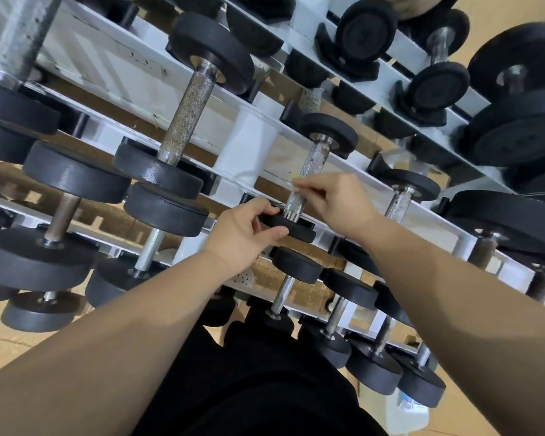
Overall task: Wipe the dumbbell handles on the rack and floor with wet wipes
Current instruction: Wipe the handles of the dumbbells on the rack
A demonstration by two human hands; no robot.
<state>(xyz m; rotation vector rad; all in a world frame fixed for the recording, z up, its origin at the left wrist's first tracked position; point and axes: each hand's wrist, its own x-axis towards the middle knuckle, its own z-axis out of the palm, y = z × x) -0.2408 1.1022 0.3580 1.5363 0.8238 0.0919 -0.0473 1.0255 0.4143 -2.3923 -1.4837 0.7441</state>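
Observation:
A small dumbbell with a knurled steel handle (315,165) and black heads lies on the middle tier of the white rack (243,152). My left hand (243,234) grips its near black head (291,226), thumb under and fingers over the rim. My right hand (337,202) is at the handle's lower part, with thumb and finger pinched together against the steel. Something tiny and pale shows at the fingertips; I cannot tell whether it is a wipe.
Many black dumbbells fill the rack: a larger one (186,121) to the left, smaller ones (403,199) to the right, more on the lower tier (283,294) and top tier (434,73). A wet wipe pack (409,410) lies on the tan floor at lower right.

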